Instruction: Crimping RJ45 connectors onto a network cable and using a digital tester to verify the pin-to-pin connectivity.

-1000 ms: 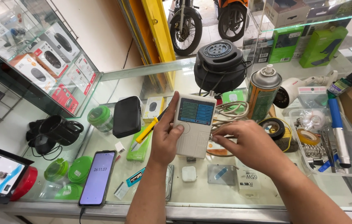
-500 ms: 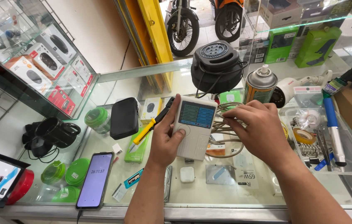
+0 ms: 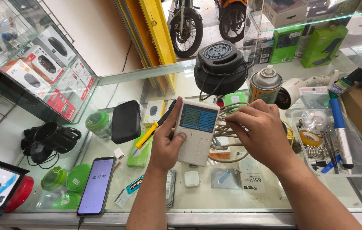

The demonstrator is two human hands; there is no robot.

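L hand [image 3: 168, 142] gripped a white rectangular handheld tester w/ a blue-green screen [image 3: 196, 131], thumb resting on its round front button, fingers wrapped behind; the device was held upright-ish, tilted slightly, just above the glass counter top [image 3: 155, 81], roughly centre of view. R hand [image 3: 260, 132] was pinched closed on a bundle of pale grey cables [image 3: 223, 142] at the tester's R edge, fingertips right beside the casing; couldn't tell whether a plug was seated in it. The cables looped down under the R palm. Behind the tester sat a black round cable-reel extension unit [image 3: 220, 68], and next to that a silver spray can w/ white nozzle [image 3: 265, 85]. A yellow-handled screwdriver w/ black tip [image 3: 154, 127] lay just L of the L hand, near a black rectangular zip pouch [image 3: 126, 121]. Further L, a black smartphone w/ lit purple screen [image 3: 96, 185] lay flat near the counter's front edge. To the R, a clear plastic tray [image 3: 360, 170] held a blue-handled soldering iron [image 3: 338, 127], a tape roll & small parts. A small white square charger case [image 3: 191, 179] rested on the glass below the tester. Boxed goods showed in the display case under the glass at L.
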